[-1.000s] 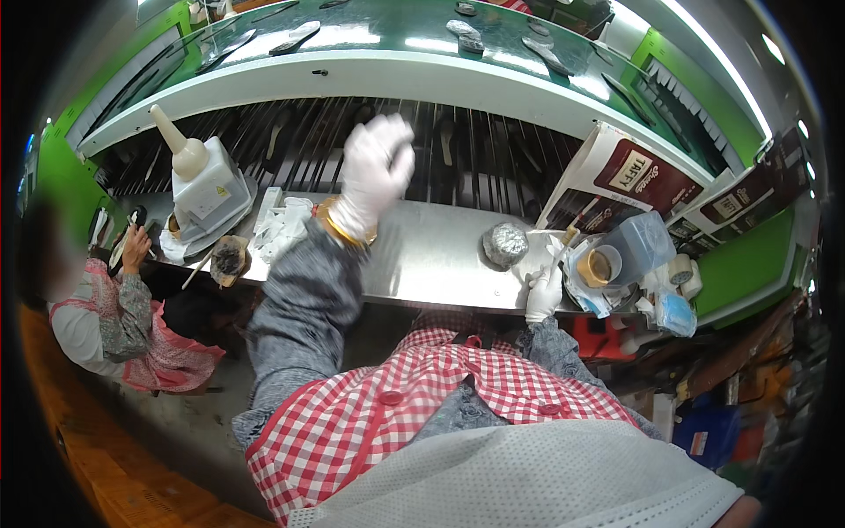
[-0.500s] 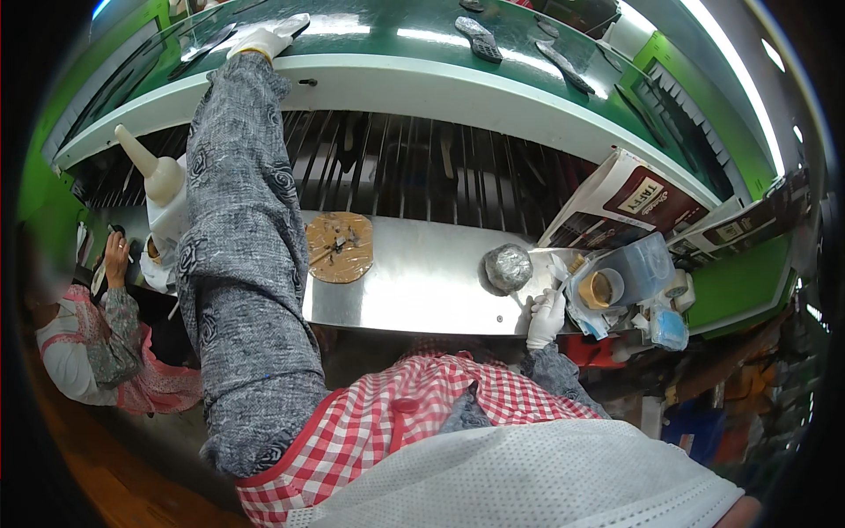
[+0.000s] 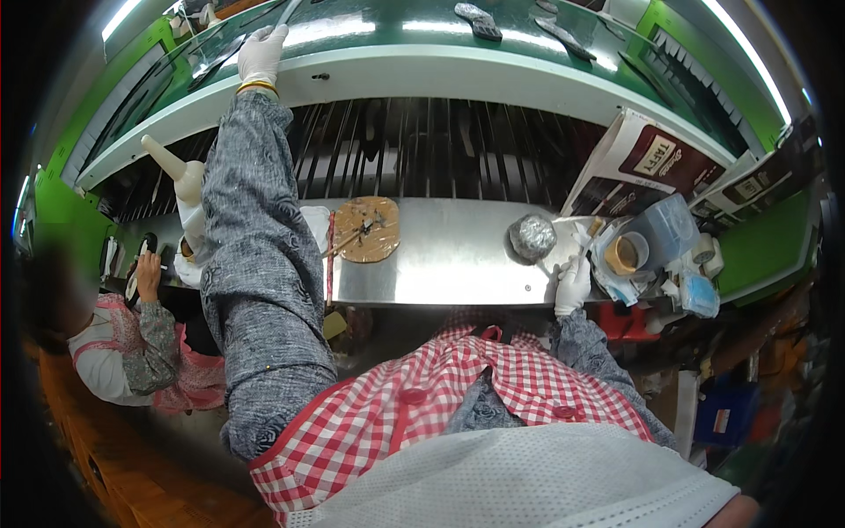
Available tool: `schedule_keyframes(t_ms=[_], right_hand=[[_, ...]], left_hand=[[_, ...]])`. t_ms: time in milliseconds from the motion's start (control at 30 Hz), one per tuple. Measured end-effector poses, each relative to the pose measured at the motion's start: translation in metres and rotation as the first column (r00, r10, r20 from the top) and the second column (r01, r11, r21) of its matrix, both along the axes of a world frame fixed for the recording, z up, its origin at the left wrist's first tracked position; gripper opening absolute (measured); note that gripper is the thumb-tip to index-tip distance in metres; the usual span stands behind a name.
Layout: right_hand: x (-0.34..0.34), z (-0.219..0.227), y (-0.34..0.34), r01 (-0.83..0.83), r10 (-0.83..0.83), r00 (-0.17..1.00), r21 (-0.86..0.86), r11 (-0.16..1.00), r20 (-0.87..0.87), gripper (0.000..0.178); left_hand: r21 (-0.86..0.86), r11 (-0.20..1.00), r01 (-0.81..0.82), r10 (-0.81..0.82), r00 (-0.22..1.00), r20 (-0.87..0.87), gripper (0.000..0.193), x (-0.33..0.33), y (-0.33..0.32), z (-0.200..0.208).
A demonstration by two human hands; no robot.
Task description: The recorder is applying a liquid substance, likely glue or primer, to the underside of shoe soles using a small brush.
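My left hand [image 3: 261, 55], in a white glove, reaches far forward over the green conveyor belt [image 3: 370, 25]. Its fingers are closed on a shoe sole [image 3: 288, 11], seen nearly edge-on and cut off by the picture's top. My right hand [image 3: 573, 282], also gloved, is low at the steel ledge [image 3: 449, 255], beside a foil-wrapped ball [image 3: 532, 238]. Its fingers are curled together; whether anything thin is in them I cannot make out. A round brown pad [image 3: 368, 231] with dark glue-like smears and a thin stick lies on the ledge, right of my left sleeve.
More soles [image 3: 563, 38] lie on the belt. A white nozzle bottle [image 3: 180, 176] stands left of my arm. Right are a clear plastic tub [image 3: 664, 229], a small cup [image 3: 623, 253] and printed paper bags [image 3: 647, 167]. At far left a co-worker's hand [image 3: 148, 275] holds a sole.
My left hand has drawn slightly back, turning the sole from lying flatter to edge-on. The whole view has shifted, with the ledge higher and further right. My right hand keeps its place by the foil-wrapped ball.
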State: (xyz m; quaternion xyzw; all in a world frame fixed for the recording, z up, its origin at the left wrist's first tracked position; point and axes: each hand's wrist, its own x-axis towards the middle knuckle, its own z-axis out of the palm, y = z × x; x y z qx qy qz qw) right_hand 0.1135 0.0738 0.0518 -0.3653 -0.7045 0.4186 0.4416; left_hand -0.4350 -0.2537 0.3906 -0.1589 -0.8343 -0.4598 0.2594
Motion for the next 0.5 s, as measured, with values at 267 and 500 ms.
schedule_keyframes(t_ms=[267,500], right_hand=[[0.038,-0.031,0.038,0.077,-0.081,0.988,0.039,0.996,0.134,0.028],[0.038,-0.026,0.089,-0.043,0.024,0.993,-0.168,0.985,-0.111,0.018]], left_hand=[[0.431,0.534,0.727,-0.745,0.646,-0.165,0.038,0.245,0.126,-0.154],[0.167,0.586,0.793,-0.79,0.605,-0.102,0.038,0.393,0.206,-0.275]])
